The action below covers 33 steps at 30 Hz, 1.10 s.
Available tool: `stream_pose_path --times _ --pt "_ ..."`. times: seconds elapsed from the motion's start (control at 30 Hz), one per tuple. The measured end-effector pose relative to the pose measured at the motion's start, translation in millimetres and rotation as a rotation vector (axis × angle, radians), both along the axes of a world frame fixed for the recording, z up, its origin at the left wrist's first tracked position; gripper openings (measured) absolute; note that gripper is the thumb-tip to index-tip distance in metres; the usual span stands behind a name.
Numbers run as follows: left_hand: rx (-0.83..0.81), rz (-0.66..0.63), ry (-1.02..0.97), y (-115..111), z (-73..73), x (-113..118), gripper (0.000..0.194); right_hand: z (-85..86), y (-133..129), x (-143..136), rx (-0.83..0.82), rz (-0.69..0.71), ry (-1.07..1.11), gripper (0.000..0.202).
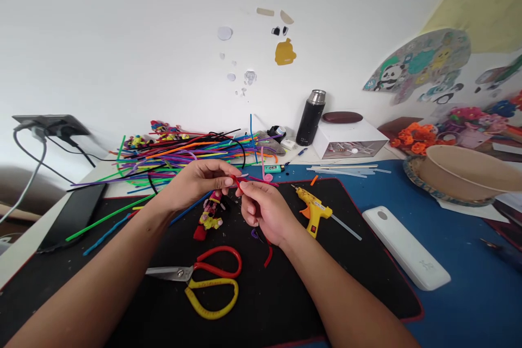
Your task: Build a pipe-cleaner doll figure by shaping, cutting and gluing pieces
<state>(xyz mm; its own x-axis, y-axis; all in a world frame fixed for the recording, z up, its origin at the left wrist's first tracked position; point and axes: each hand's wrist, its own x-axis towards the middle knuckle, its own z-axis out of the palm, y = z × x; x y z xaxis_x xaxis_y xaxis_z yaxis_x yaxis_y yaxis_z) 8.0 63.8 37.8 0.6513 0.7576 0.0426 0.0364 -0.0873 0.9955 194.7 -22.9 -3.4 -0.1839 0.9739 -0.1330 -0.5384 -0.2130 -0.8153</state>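
My left hand [204, 180] and my right hand [265, 207] meet above the black mat [281, 304]. Both pinch a small red pipe cleaner [237, 180] between thumb and fingertips; its exact shape is partly covered by the fingers. A short red strip [268, 256] shows under my right hand, and I cannot tell whether it joins the held piece. Just below my left hand lies a small pipe-cleaner figure [211, 219] in yellow, pink and red. Nearer to me rest scissors [216, 272] with one red and one yellow handle, their blades pointing left.
A yellow glue gun [315, 211] with a glue stick in it lies right of my hands, beside a white oblong case [405, 247]. Colourful pipe cleaners [183, 155] are heaped at the back. A black flask [311, 119] and a white box [346, 138] stand by the wall.
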Motion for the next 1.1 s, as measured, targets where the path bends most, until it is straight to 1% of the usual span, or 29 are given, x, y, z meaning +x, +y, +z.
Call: stream_pose_path --times 0.17,0.37,0.5,0.6,0.73,0.93,1.0,1.1 --pt "0.031 0.019 0.082 -1.7 3.2 2.5 0.038 -1.2 0.3 -0.5 0.002 -0.011 -0.014 0.039" --pt "0.138 0.100 0.151 -1.7 8.5 -0.7 0.039 -0.2 1.9 -1.1 0.006 -0.130 -0.100 0.041" --pt "0.199 0.123 0.208 -1.8 9.9 -1.6 0.041 -0.8 2.7 -1.5 0.030 -0.205 -0.145 0.039" --pt "0.238 0.123 0.246 -3.3 10.2 0.3 0.044 -3.1 3.1 -2.0 0.059 -0.232 -0.175 0.038" --pt "0.247 0.125 0.250 -6.8 11.3 3.8 0.045 -5.4 3.7 -2.5 0.086 -0.247 -0.237 0.036" --pt "0.197 0.058 0.232 -8.3 9.4 4.6 0.045 -4.4 3.4 -1.7 0.125 -0.272 -0.291 0.034" --pt "0.190 0.036 0.252 -7.4 7.8 4.1 0.047 -4.3 2.7 -1.5 0.155 -0.267 -0.329 0.034" --pt "0.222 0.034 0.310 -6.0 6.6 3.9 0.045 -5.0 1.5 -2.3 0.196 -0.274 -0.400 0.034"
